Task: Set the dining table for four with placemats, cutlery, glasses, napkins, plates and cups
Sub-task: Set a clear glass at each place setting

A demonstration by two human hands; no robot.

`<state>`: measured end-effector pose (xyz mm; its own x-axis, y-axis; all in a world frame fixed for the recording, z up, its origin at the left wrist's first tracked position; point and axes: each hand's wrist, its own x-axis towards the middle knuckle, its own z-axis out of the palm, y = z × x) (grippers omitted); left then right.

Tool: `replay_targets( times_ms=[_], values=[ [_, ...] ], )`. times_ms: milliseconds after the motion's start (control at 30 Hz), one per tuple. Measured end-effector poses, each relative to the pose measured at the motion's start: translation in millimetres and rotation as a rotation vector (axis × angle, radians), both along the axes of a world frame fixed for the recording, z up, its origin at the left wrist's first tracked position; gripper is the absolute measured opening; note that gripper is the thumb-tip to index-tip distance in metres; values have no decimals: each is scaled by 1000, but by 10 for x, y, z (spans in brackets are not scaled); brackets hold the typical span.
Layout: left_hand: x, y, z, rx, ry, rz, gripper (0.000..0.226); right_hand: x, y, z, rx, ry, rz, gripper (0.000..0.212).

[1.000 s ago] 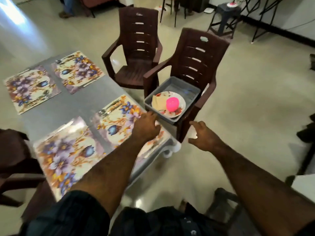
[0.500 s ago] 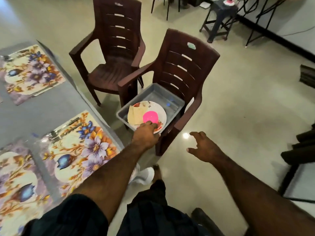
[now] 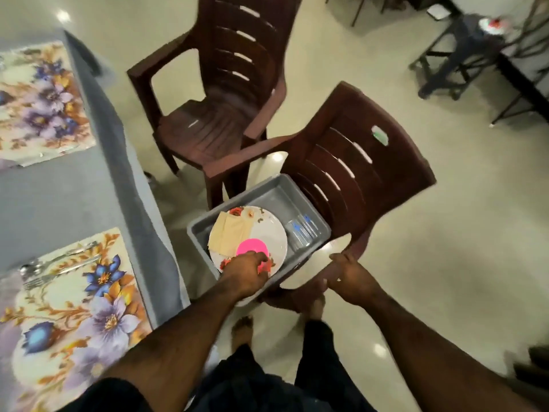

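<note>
A grey tub (image 3: 300,190) sits on the seat of the nearer brown chair (image 3: 359,162). In it lies a white floral plate (image 3: 269,231) carrying folded beige napkins (image 3: 230,234) and a pink cup (image 3: 252,248). Clear glasses (image 3: 303,231) lie in the tub to the right of the plate. My left hand (image 3: 248,273) reaches into the tub, its fingers curled over the near edge of the pink cup. My right hand (image 3: 349,276) rests on the front of the chair's arm. On the grey table (image 3: 59,200) lie floral placemats (image 3: 80,295), the near one with cutlery (image 3: 53,263).
A second brown chair (image 3: 231,84) stands beyond the tub chair, close to the table's edge. A second placemat (image 3: 38,105) lies farther along the table. Dark stools and frames (image 3: 463,52) stand at the back right. Pale floor lies to the right.
I have stepped closer to the tub chair. My left hand moved from the table's edge into the tub onto the pink cup. My right hand came down onto the chair's arm.
</note>
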<state>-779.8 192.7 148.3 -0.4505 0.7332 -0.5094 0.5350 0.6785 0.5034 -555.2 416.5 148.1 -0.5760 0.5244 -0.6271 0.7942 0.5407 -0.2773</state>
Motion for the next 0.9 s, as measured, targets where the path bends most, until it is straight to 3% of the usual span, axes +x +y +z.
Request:
replay_targets(
  times_ms=[67,133,200,300,400,667,800,900],
  values=[
    [-50,164,-139,-46,-43,96,42,-342,443,-242,-23,-65,58,95],
    [-68,346,-326,-107,-109,163,44,-756,752,-325,-76,-101,132,71],
    [-68,595,-565,-179,-157,207,50,-1102,1118,-706,-130,-92,217,64],
    [-19,1006,-944,-273,-233,232,64,-1475,1542,-1358,-171,-201,398,67],
    [-16,1524,-1300,-288,-283,339,54,-1736,1902,-1902,-179,-325,578,73],
    [-269,2480,-2149,-289,-316,550,61,-2276,2118,-2115,-72,-239,742,64],
    [-309,2473,-2347,-374,-306,529,52,-2342,2148,-2295,-23,-164,822,35],
    [-260,2471,-2346,-343,-281,622,36,-2381,2157,-2297,-16,-145,842,26]
  ],
)
